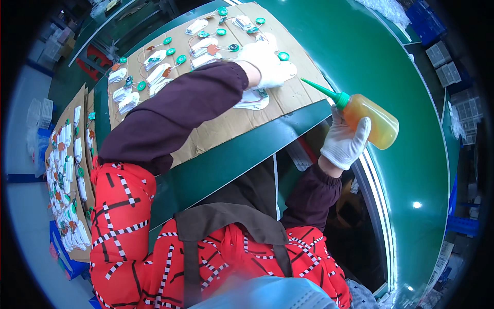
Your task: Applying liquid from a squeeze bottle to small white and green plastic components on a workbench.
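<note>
In my right hand [343, 138], white-gloved, a squeeze bottle [378, 121] of amber liquid lies tilted, fingers and thumb wrapped around its lower side. The bottle's green tapered nozzle [321, 90] points up and left toward the cardboard. My left hand [262, 62], also gloved, reaches across the cardboard sheet [216, 131] over a white plastic part [288, 70]; its fingers blend into the white and cannot be made out. A green disc [283, 56] sits beside that hand. Just below it lies another white part [253, 100] with a small green board.
Several white parts with wired green discs [181, 59] lie in rows on the cardboard, which rests on a green tabletop [411, 170]. At left, another board [67, 180] bears many similar parts. Clear plastic boxes [446, 72] stand at the far right.
</note>
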### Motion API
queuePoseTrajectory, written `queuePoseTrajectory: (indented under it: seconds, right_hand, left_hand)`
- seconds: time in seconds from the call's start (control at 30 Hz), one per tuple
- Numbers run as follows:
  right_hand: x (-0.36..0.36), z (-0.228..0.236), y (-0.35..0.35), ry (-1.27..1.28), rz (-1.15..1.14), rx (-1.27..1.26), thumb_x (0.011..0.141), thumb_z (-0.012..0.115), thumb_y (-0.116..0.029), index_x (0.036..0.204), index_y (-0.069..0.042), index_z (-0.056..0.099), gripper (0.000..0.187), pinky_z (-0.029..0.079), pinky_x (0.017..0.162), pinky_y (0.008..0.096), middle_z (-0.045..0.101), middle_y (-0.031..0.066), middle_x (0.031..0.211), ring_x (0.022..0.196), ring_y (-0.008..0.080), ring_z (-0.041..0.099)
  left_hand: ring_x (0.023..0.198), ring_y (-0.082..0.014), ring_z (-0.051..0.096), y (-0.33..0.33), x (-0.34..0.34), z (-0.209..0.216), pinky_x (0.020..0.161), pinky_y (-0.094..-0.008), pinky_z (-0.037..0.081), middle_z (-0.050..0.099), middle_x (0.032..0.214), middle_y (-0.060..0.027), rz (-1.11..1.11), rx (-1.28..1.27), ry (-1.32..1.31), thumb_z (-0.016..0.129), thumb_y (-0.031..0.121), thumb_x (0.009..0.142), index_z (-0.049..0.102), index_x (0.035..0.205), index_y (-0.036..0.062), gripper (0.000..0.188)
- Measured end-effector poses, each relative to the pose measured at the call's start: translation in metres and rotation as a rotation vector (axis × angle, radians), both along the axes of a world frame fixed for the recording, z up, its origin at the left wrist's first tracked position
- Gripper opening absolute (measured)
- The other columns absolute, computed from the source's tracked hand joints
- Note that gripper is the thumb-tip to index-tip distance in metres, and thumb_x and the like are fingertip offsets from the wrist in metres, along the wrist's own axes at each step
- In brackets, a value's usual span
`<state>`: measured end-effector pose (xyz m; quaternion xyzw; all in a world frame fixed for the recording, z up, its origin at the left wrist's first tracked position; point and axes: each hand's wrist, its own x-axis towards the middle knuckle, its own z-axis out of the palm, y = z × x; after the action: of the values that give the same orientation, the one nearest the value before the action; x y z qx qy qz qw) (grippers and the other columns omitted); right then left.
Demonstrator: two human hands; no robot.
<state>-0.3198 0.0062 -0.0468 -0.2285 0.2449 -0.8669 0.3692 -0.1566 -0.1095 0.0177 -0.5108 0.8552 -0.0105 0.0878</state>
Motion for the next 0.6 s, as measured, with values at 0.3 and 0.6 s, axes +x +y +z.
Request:
queuePoseTrajectory:
  seconds: [0.3,0.6]
  right_hand:
    - [0.003,-0.001,0.001,0.015,-0.067,-0.019,0.084,0.054,-0.019,0.118,0.000,0.038,0.042,0.052,0.076,0.0434,0.050,0.0171,0.110,0.095,0.0287,0.055]
    - [0.002,-0.005,0.001,0.012,-0.049,-0.010,0.084,0.054,-0.018,0.118,0.000,0.039,0.041,0.053,0.074,0.0432,0.051,0.0170,0.110,0.095,0.0289,0.055]
  left_hand:
    - [0.091,-0.0287,0.053,-0.015,0.026,-0.042,0.076,-0.0352,0.044,0.055,0.092,-0.0137,-0.180,-0.108,0.058,0.055,0.019,0.076,0.065,0.083,0.0106,0.014]
    - [0.091,-0.0281,0.054,-0.019,0.018,-0.024,0.077,-0.0358,0.044,0.056,0.097,-0.0140,0.027,0.190,0.011,0.052,0.036,0.076,0.064,0.086,0.0103,0.030]
